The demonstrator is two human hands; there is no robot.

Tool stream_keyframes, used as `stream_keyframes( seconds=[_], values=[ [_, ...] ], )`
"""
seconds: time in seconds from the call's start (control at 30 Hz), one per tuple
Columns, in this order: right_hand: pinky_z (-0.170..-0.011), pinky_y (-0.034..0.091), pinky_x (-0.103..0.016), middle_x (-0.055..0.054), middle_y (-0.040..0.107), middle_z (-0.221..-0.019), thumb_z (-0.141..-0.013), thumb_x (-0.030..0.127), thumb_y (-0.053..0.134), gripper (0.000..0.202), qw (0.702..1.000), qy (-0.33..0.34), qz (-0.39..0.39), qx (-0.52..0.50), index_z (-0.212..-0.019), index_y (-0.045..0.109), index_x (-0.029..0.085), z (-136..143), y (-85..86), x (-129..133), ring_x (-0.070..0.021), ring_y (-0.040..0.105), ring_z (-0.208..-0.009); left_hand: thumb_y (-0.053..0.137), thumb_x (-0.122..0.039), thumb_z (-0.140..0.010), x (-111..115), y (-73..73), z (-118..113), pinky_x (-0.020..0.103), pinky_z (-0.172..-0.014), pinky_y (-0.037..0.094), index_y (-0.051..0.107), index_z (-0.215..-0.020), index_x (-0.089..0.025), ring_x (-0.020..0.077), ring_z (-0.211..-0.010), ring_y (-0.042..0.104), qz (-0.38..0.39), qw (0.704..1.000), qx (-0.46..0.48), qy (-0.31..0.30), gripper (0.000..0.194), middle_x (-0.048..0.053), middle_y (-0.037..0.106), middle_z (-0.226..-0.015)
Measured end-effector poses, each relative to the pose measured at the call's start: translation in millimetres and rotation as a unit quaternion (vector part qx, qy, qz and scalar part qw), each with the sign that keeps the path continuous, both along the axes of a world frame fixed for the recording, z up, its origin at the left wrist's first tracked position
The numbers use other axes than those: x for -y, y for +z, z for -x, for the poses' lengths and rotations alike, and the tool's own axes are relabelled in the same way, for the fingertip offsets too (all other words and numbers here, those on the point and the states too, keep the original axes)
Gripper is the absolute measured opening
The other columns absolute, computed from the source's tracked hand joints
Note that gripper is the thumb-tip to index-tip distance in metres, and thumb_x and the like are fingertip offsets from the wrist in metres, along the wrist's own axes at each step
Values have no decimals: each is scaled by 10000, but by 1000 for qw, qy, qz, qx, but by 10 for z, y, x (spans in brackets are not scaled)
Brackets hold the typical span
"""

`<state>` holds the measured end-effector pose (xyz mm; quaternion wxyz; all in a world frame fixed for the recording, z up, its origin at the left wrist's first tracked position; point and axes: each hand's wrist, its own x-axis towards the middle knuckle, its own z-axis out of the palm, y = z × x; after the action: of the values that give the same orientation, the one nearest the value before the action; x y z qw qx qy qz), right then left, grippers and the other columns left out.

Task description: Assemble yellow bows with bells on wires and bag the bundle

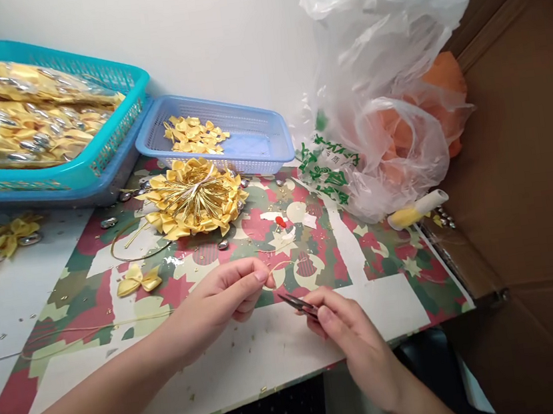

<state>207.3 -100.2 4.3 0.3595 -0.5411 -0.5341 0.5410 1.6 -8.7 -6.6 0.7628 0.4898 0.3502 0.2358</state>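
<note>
Near the middle of the table, my left hand (239, 289) is closed, its thumb and fingertips pinching a thin gold cord (283, 264) whose end sticks out to the right. My right hand (350, 339) is closed around small dark scissors (298, 305), their tips pointing left, just below and right of my left fingertips. The blades and the cord are apart. Behind my left hand lies a bundle of yellow ribbon bows (194, 197) with gold cords gathered at its centre. A single yellow bow (138, 279) rests left of my left hand.
A turquoise basket (124, 118) with bagged bows stands at the back left, beside a blue basket (272, 130) holding small yellow bows. Clear plastic bags (366, 75) lie at the back right, near a cardboard tube (418, 208). A brown cardboard wall (528, 169) borders the right side.
</note>
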Motion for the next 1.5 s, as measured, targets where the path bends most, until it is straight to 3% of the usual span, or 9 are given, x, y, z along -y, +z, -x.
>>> stream_keyframes(
  seconds=[0.1,0.3,0.57,0.73,1.13,1.33,1.5],
  values=[
    [-743,410,-269,-33,608,-895,-979,503,381,391,999,-44,4,-15,-994,641,211,150,-63,-4,-148,516,-788,523,-526,-891,7,1,2,245,-496,201,535,-779,-203,103,-536,216,-12,1000,-20,-5,342,-74,283,-584],
    [-850,434,-290,-56,636,-1011,-947,509,455,378,993,-84,22,-78,-1049,664,211,304,-135,-61,-177,559,-926,542,-543,-871,13,39,-39,233,-475,227,558,-745,-196,96,-530,244,-33,998,-43,-15,370,-62,321,-602],
    [-833,441,-278,-46,633,-927,-916,523,496,373,988,-118,37,-97,-972,669,197,328,-156,-52,-172,564,-899,533,-552,-876,9,4,-29,222,-464,242,587,-774,-196,96,-523,253,-40,998,-51,-20,374,-64,311,-587],
    [-867,432,-275,-49,649,-974,-918,493,509,346,988,-107,39,-105,-979,675,196,322,-137,-60,-179,576,-959,538,-556,-869,3,32,-39,215,-465,234,596,-768,-187,88,-527,248,-32,998,-53,-29,387,-49,385,-634],
    [-715,419,-252,-32,585,-827,-891,485,522,323,988,-121,38,-89,-847,629,183,354,-122,-92,-159,515,-807,527,-559,-870,-10,16,-24,223,-458,230,619,-802,-192,101,-529,252,-40,996,-69,-43,385,-49,371,-607],
    [-715,404,-245,-14,553,-788,-884,473,555,302,982,-144,43,-111,-800,602,187,382,-134,-86,-139,485,-773,527,-570,-871,-6,-35,-18,233,-468,199,534,-741,-196,100,-530,223,-18,996,-70,-43,396,-69,281,-589],
    [-488,258,-228,27,399,-655,-849,585,556,396,954,-194,59,-220,-852,613,193,284,-218,-96,-92,278,-539,567,-490,-862,-52,-8,23,224,-452,165,480,-704,-198,88,-513,184,9,1000,-8,13,343,-70,265,-588]
  ],
)
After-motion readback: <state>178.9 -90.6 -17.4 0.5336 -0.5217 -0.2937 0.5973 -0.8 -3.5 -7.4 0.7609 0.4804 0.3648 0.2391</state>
